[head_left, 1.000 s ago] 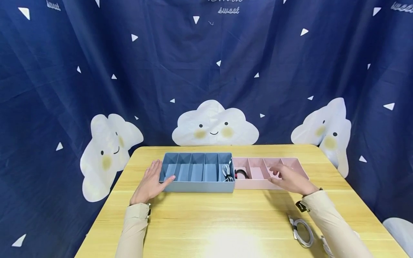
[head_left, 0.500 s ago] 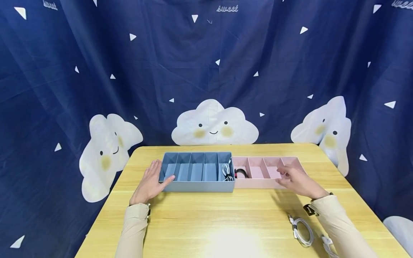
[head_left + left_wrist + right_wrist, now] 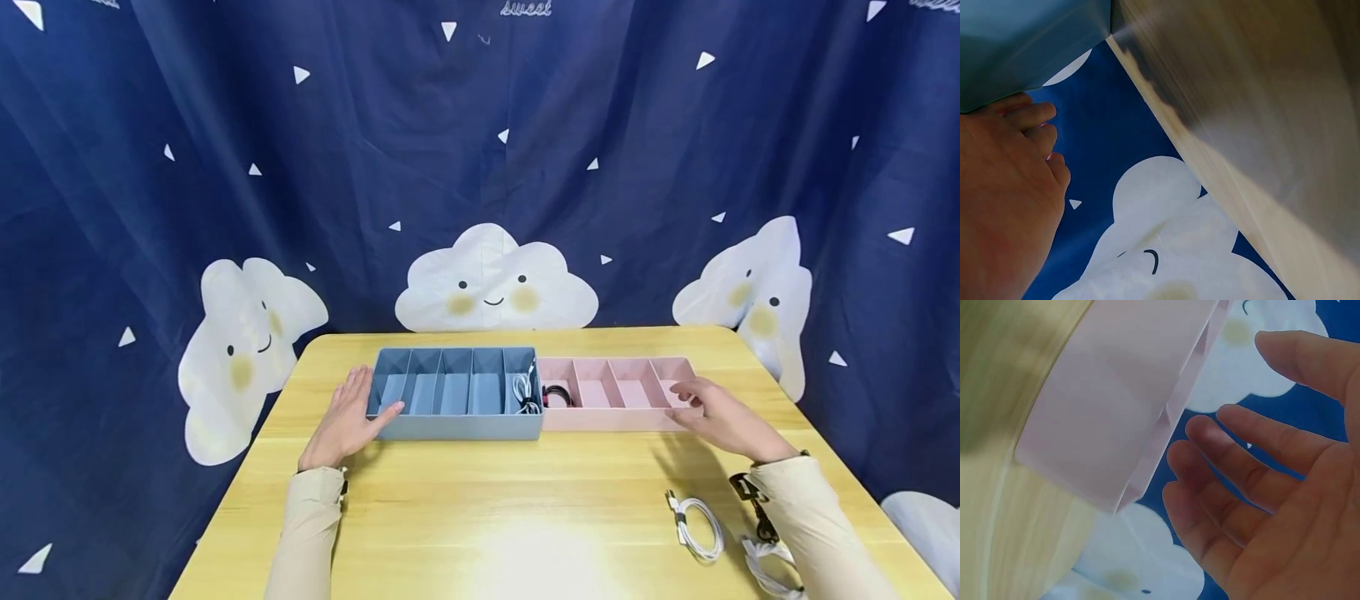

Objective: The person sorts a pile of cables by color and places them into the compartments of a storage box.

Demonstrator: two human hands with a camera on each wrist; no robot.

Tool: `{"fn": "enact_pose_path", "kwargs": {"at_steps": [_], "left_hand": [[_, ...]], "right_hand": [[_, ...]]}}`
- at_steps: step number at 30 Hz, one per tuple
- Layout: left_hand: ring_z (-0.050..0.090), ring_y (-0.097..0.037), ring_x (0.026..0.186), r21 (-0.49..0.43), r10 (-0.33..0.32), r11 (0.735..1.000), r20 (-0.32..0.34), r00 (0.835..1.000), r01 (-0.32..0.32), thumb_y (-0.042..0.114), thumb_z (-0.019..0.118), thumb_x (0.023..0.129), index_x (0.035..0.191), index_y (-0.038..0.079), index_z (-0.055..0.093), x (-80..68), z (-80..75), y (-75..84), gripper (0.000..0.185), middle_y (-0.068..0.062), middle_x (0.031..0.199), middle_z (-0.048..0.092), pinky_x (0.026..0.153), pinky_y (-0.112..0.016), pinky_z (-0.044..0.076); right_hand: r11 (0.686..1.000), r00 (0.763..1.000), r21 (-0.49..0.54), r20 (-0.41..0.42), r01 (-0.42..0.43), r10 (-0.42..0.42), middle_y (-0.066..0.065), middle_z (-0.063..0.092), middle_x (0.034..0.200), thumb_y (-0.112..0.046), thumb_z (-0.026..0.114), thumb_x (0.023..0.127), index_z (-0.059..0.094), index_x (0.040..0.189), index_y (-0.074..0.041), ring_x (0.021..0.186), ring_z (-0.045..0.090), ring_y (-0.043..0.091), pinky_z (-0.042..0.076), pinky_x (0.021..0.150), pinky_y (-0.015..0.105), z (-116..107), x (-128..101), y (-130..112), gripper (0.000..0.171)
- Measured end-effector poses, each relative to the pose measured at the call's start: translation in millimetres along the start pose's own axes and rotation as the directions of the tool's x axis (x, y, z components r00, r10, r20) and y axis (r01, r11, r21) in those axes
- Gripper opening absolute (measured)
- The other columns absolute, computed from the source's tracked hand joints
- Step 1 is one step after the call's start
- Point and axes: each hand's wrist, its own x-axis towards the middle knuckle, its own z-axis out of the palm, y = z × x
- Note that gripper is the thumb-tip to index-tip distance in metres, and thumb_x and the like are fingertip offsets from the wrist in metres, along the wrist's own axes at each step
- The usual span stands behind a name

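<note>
A blue divided tray [image 3: 457, 427] and a pink divided tray [image 3: 607, 419] stand end to end on the wooden table [image 3: 480, 500]. My left hand [image 3: 348, 417] lies flat against the blue tray's left end, thumb at its front corner; the left wrist view shows the left hand [image 3: 1010, 187] touching the blue tray [image 3: 1022, 44]. My right hand [image 3: 720, 421] is spread at the pink tray's right end. In the right wrist view a small gap separates the right hand [image 3: 1272, 487] from the pink tray [image 3: 1116, 425]. Neither hand holds anything.
A white cable [image 3: 522, 393] sits in the blue tray's rightmost compartment, a black and red cable [image 3: 557, 396] in the pink tray's leftmost. A coiled white cable [image 3: 697, 525] and another cable [image 3: 765, 558] lie near my right sleeve. A dark blue curtain hangs behind.
My right hand has slid rightward from over the pink tray's middle compartments to its right end. The left hand has stayed against the blue tray.
</note>
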Motion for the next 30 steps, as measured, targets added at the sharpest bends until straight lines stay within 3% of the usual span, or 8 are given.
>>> {"fn": "enact_pose_path", "kwargs": {"at_steps": [4,7,14,30], "left_hand": [[0.001,-0.039,0.163,0.005,0.007,1.000,0.001,1.000,-0.007,0.077,0.047,0.095,0.165,0.000,0.009,3.0,-1.0,0.2,0.111,-0.021,0.174,0.009,0.131,-0.063,0.008],[0.001,-0.038,0.164,0.004,0.009,1.000,0.003,1.000,-0.009,0.077,0.047,0.095,0.165,0.000,0.009,4.4,-1.2,-0.4,0.111,-0.021,0.174,0.009,0.131,-0.063,0.008],[0.001,-0.038,0.163,0.000,0.006,1.000,0.003,1.000,-0.006,0.077,0.047,0.095,0.165,-0.001,0.009,5.0,-0.9,-2.1,0.111,-0.022,0.174,0.010,0.130,-0.063,0.007],[0.002,-0.041,0.163,0.001,0.012,1.000,0.011,1.000,-0.012,0.075,0.048,0.096,0.164,-0.004,0.011,3.8,-1.0,-3.6,0.110,-0.025,0.173,0.010,0.130,-0.065,0.007]], "right_hand": [[1.000,0.999,-0.016,-0.043,0.025,-0.025,0.007,0.069,0.095,-0.012,0.073,0.094,0.070,0.113,0.007,0.087,0.061,0.015,0.054,0.074,0.032,-3.7,-8.9,9.5,0.027],[0.998,0.997,-0.034,-0.067,0.043,-0.046,0.006,0.068,0.093,-0.009,0.074,0.092,0.071,0.110,0.006,0.084,0.060,0.016,0.053,0.073,0.032,-5.0,-15.8,15.1,0.023],[0.998,0.999,-0.054,-0.039,-0.036,0.034,0.019,0.072,0.105,-0.010,0.075,0.093,0.068,0.118,0.012,0.087,0.064,0.025,0.054,0.072,0.033,-8.9,-30.5,18.7,0.034],[0.991,0.991,-0.047,-0.044,-0.127,0.125,0.027,0.070,0.111,-0.017,0.074,0.094,0.065,0.119,0.015,0.090,0.065,0.031,0.053,0.071,0.030,-18.3,-59.6,24.8,0.041]]}}
